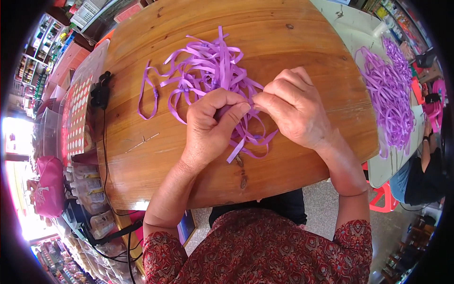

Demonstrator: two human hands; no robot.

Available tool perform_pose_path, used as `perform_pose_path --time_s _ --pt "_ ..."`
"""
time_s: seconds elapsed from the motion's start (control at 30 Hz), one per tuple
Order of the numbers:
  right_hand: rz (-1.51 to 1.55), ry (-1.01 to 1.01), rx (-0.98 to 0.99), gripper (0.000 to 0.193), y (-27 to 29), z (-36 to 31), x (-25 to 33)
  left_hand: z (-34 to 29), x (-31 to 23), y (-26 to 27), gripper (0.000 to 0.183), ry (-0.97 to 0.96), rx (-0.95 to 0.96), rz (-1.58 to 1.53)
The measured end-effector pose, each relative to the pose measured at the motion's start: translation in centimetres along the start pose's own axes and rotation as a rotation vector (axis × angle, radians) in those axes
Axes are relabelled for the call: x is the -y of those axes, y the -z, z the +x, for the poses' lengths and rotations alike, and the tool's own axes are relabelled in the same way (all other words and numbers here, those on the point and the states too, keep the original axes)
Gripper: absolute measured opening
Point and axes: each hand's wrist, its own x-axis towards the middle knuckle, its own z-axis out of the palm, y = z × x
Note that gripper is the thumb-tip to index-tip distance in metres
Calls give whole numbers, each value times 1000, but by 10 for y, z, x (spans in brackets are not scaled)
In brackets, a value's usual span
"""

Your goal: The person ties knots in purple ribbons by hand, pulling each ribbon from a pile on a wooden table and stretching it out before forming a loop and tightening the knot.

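Left of purple ribbons (223,61), clear bin (50,130)

Dk red paisley top (279,251), prob. blk trousers (291,204)

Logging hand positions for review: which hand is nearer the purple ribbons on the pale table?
Right hand: it is left of those ribbons; the left hand is farther left.

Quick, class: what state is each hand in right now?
Left hand: closed, holding purple ribbon.
Right hand: closed in a pinch; what it grips is hidden.
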Motion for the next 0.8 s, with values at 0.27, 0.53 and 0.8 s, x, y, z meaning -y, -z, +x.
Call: perform_pose_path --time_s 0.27,0.53,0.8 --pt "14 22 -25 19 2 0 -7 4 -9 6 4 -39 -64 98" --pt "263 -136 22 28 -11 0 -6 1 -12 7 3 148 -117 -500" --pt "642 -185 101 69 -28 0 17 -1 -21 1 10 -112 72 -909"
